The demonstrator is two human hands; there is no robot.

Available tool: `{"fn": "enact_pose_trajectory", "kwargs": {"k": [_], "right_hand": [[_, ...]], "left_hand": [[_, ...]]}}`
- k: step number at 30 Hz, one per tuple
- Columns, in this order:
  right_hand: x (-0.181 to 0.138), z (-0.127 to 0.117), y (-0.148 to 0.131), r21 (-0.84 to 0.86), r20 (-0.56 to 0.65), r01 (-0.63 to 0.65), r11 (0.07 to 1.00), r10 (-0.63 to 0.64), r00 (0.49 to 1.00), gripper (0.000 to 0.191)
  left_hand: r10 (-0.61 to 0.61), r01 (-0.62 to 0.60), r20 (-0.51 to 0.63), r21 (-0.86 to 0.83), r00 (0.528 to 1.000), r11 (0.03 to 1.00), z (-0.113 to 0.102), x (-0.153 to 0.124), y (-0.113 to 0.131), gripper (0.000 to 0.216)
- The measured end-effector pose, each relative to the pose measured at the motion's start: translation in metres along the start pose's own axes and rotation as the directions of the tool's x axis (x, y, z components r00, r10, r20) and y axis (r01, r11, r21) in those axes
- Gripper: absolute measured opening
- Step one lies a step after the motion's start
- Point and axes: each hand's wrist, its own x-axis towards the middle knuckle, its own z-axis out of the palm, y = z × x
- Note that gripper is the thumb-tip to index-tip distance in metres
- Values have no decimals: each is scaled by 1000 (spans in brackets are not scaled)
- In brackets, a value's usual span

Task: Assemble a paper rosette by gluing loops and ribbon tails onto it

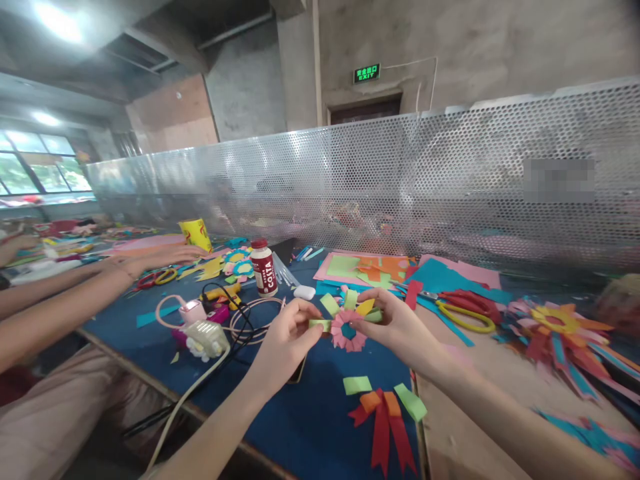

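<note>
A pink paper flower (357, 340) with a blue centre is held up between my hands. Light green paper loops and one yellow loop (366, 307) stand out around its upper edge. My left hand (290, 340) pinches a light green paper strip (319, 325) at the flower's left side. Closed on the right edge of the flower is my right hand (400, 327), its thumb by the centre. Below lie red forked paper ribbons (381, 427) with orange tops, flanked by two light green strips (411, 402).
Scissors with yellow and red handles (465, 317) lie at right, near a finished-looking paper rosette (555, 320). A red bottle (264, 269), a white case (304, 292), cables and a power strip (205, 339) stand left. Another person's arms (100, 280) reach in. Perforated metal (300, 180) runs behind.
</note>
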Motion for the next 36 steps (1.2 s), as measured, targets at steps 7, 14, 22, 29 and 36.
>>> {"fn": "enact_pose_trajectory", "kwargs": {"k": [7,14,22,29,36], "right_hand": [[-1,-1,0,8,12,-18,1000,18,1000,32],[-1,-1,2,13,29,8,1000,-9,1000,30],[-2,0,4,-2,23,25,1000,-25,999,30],[-2,1,1,-6,16,54,999,-53,998,27],[-4,3,0,-69,-16,91,993,-92,996,24]], "left_hand": [[-8,8,11,-14,1000,1000,0,0,2,18],[-22,22,1,-54,1000,998,0,1,2,21],[-24,24,4,-84,1000,996,-1,0,0,23],[-30,31,8,-76,1000,997,3,1,1,32],[-85,80,-34,-124,996,989,9,4,1,52]]}}
